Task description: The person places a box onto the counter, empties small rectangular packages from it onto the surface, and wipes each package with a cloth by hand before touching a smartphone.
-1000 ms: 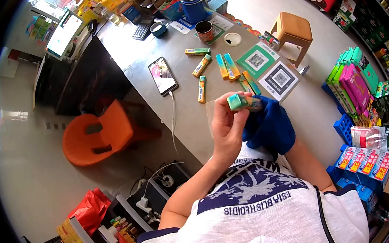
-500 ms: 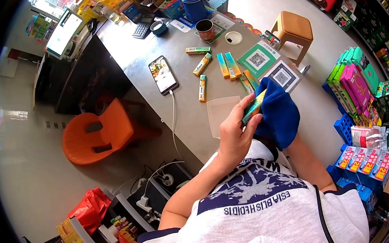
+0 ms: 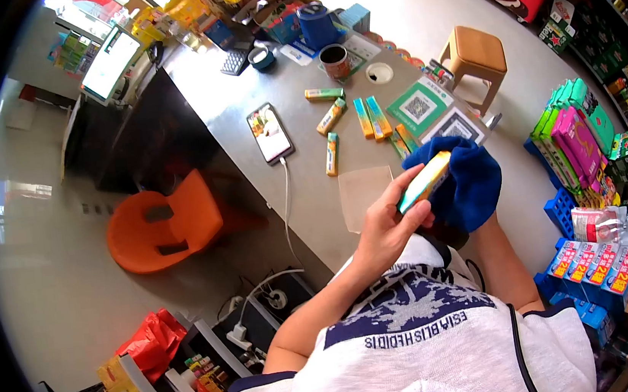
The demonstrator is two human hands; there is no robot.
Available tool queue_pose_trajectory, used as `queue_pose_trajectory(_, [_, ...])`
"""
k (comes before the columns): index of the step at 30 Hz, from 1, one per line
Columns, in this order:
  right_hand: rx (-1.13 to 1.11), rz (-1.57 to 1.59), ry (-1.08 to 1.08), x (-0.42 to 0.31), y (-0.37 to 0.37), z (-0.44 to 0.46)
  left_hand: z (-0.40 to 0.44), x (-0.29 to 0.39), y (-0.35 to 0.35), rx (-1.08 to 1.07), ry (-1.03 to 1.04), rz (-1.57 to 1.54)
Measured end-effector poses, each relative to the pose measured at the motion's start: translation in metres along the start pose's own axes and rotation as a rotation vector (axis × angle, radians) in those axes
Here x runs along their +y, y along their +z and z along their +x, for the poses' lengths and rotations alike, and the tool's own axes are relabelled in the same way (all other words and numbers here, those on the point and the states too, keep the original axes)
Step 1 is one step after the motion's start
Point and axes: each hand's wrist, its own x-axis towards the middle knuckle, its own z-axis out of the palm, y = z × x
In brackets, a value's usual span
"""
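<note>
My left hand (image 3: 388, 228) pinches a slim yellow-and-green pack (image 3: 425, 182), shaped like a gum pack, between thumb and fingers. A dark blue cloth (image 3: 475, 188) covers my right hand (image 3: 488, 225) and lies against the far end of the pack. Fingers of the right hand are hidden in its folds. Similar packs lie on the counter ahead, among them a pair side by side (image 3: 372, 118) and a single one (image 3: 332, 154). A translucent shallow tray or lid (image 3: 364, 194) is just left of my left hand.
A charging phone (image 3: 270, 133) lies on the counter (image 3: 309, 219), left of the packs. Farther back are an open can (image 3: 334, 62), a round lid (image 3: 378, 73) and a blue canister (image 3: 317, 26). QR-code cards (image 3: 419, 105) sit at the right edge. An orange chair (image 3: 179, 222) stands left.
The pack and both hands have shifted slightly right and down, and the pack shows a brighter face. The blue cloth has folded into a different shape. The whole view has tilted a little.
</note>
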Motion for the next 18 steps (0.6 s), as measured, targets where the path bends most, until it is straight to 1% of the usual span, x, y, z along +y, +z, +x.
queue_pose_trajectory(2, [0.048,-0.089,-0.011,0.004,-0.006,0.0,-0.001,-0.001,-0.005,-0.036,-0.025,-0.097])
queue_pose_trajectory(3, [0.019,-0.074,-0.017,0.006,-0.012,0.001,0.0,-0.006,-0.008,-0.061,-0.06,-0.192])
queue_pose_trajectory(4, [0.021,-0.121,-0.081,0.011,-0.013,0.005,0.001,-0.007,-0.01,-0.085,-0.087,-0.331])
queue_pose_trajectory(5, [0.027,-0.169,-0.146,0.016,-0.015,0.008,0.002,-0.001,-0.011,-0.109,-0.163,-0.488])
queue_pose_trajectory(6, [0.037,-0.273,-0.202,0.015,-0.009,0.011,0.003,0.003,-0.011,-0.121,-0.188,-0.504])
queue_pose_trajectory(7, [0.053,-0.378,-0.257,0.015,-0.004,0.013,0.005,0.006,-0.011,-0.103,-0.189,-0.454])
queue_pose_trajectory(8, [0.008,-0.645,-0.222,0.002,0.001,0.013,0.006,0.004,-0.01,-0.086,-0.178,-0.427])
queue_pose_trajectory(9, [-0.045,-0.913,-0.204,-0.011,0.006,0.013,0.007,0.008,-0.01,-0.049,-0.086,-0.211])
queue_pose_trajectory(10, [-0.053,-1.364,-0.317,-0.01,0.008,0.014,0.008,0.013,-0.009,-0.008,0.0,0.002])
queue_pose_trajectory(11, [-0.011,-1.809,-0.457,-0.009,0.009,0.016,0.008,0.018,-0.009,0.043,0.179,0.265])
queue_pose_trajectory(12, [-0.021,-1.705,-0.558,-0.002,0.008,0.015,0.009,0.022,-0.011,0.096,0.235,0.559])
queue_pose_trajectory(13, [-0.038,-1.604,-0.656,0.003,0.01,0.015,0.007,0.026,-0.009,0.136,0.342,0.684])
queue_pose_trajectory(14, [0.005,-1.435,-0.735,0.005,0.013,0.013,0.006,0.029,-0.007,0.174,0.447,0.807])
queue_pose_trajectory(16, [-0.181,-1.345,-0.933,-0.009,0.019,0.015,0.002,0.03,-0.005,0.179,0.458,0.802])
queue_pose_trajectory(18, [-0.182,-1.273,-0.88,-0.008,0.013,0.013,-0.002,0.029,-0.002,0.188,0.466,0.793])
